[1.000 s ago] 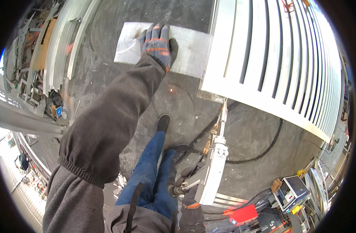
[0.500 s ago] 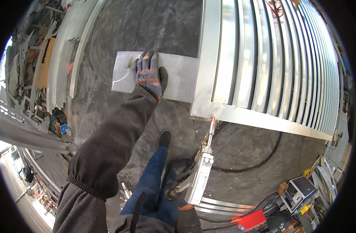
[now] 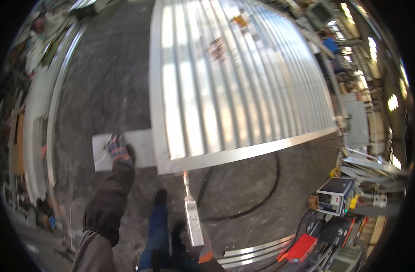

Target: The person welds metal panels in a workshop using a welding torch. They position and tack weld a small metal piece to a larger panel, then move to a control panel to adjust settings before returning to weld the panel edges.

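1. Metal plate is lying flat, its right edge meeting the left rail of the slatted metal frame, just above the frame's near-left corner; dark floor is showing around both.
2. Left hand, gloved, is resting on the plate's middle, fingers loosely spread, pinching nothing.
3. Right hand, gloved, is holding the handheld torch; its fingers are mostly hiding behind the body, apparently wrapping it, how tightly I cannot tell.
4. Torch tip is pointing at the frame's near edge, just right of that near-left corner; blur is leaving contact uncertain.
5. My judgement on handling: this is calling for even downward pressure, the plate's edge sitting snug along the rail without skidding; bare metal is probably sliding easily. Left fingers are lying safely apart from the tip.
6. Also judging: a light, steady wrist is suiting the tip best, with the cable looping slack along the floor.
7. Writing: torch body is carrying a small dark mark, too blurred for reading; left glove's markings are smudging too.
8. Below the frame's near-right corner, a boxy machine is showing panel details, a black case is bearing a pale emblem, and a red box is showing nothing legible.
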{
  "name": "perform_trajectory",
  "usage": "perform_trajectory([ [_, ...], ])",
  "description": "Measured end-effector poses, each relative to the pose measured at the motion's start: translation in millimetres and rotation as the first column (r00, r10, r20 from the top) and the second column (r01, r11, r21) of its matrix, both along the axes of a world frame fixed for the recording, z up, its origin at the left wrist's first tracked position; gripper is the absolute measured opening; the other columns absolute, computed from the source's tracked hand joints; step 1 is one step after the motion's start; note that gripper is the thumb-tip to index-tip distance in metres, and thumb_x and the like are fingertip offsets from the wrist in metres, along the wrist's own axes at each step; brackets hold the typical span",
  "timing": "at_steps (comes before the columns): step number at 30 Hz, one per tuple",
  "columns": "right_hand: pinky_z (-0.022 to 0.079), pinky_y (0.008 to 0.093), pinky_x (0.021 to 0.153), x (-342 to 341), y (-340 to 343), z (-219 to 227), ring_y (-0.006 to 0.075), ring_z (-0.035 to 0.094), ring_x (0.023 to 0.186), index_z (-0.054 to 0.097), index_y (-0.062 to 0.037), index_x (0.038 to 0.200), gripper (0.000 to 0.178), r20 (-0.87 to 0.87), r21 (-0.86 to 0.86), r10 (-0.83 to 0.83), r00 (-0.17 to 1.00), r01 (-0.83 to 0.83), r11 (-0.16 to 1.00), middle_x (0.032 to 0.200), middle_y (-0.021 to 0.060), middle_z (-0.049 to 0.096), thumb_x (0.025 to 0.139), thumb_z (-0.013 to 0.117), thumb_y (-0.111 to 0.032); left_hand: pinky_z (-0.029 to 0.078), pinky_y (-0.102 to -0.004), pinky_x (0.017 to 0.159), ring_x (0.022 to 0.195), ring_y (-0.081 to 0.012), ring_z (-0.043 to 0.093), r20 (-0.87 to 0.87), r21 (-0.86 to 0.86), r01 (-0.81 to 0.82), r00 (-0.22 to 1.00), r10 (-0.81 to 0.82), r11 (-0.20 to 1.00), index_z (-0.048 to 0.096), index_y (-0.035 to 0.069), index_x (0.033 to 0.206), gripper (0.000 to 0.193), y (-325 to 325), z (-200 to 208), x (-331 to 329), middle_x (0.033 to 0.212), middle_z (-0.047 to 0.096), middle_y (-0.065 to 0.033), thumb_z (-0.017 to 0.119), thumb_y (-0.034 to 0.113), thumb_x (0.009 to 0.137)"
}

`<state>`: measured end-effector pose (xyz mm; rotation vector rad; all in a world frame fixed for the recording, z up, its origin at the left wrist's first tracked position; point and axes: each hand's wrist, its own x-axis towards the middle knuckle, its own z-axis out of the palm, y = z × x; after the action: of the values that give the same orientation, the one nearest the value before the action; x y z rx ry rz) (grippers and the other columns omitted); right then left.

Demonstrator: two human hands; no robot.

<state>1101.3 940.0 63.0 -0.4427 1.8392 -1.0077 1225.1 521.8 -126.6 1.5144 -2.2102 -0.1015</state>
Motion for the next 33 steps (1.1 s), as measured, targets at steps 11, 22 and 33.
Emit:
perform_trajectory([
  [11, 0.057, 0.0438, 0.058, -98.5, 88.3, 206.7, 0.0377, 0.068, 0.070, 0.052, -0.0020, 0.138, 0.078, 0.693, -0.416, -0.371, 0.618, 0.764, 0.494, 0.094, 0.0255, 0.070, 0.096, 0.047, -0.067, 0.041, -0.0372, 0.114, 0.138, -0.0226, 0.049, -0.951, 0.099, 0.974, 0.153, 0.269, -0.205, 0.032, 0.002, 0.158, 0.052, 254.1, 370.2, -184.7, 0.152, 0.049, -0.0124, 0.046, 0.011, 0.108],
  [22, 0.050, 0.0422, 0.058, -147.4, 142.7, 220.9, 0.0276, 0.061, 0.068, 0.048, -0.0114, 0.144, 0.079, 0.898, -0.359, 0.273, 0.344, 0.933, 0.006, 0.101, 0.0139, 0.065, 0.094, 0.046, -0.072, 0.051, -0.0339, 0.085, 0.099, -0.0189, 0.062, -0.857, -0.122, 0.956, -0.237, -0.458, -0.267, 0.040, 0.005, 0.155, 0.062, 364.8, 552.7, -273.3, 0.123, 0.059, -0.0122, 0.063, 0.018, 0.098],
  [33, 0.053, 0.0430, 0.066, -147.3, 150.9, 246.0, 0.0288, 0.064, 0.079, 0.045, -0.0135, 0.148, 0.075, 0.867, -0.305, 0.384, 0.318, 0.948, -0.096, 0.112, 0.0138, 0.065, 0.097, 0.046, -0.068, 0.052, -0.0353, 0.085, 0.099, -0.0254, 0.064, -0.864, -0.111, 0.961, -0.219, -0.453, -0.253, 0.050, 0.001, 0.146, 0.059, 415.9, 557.8, -286.8, 0.120, 0.061, -0.0166, 0.070, 0.019, 0.093],
])
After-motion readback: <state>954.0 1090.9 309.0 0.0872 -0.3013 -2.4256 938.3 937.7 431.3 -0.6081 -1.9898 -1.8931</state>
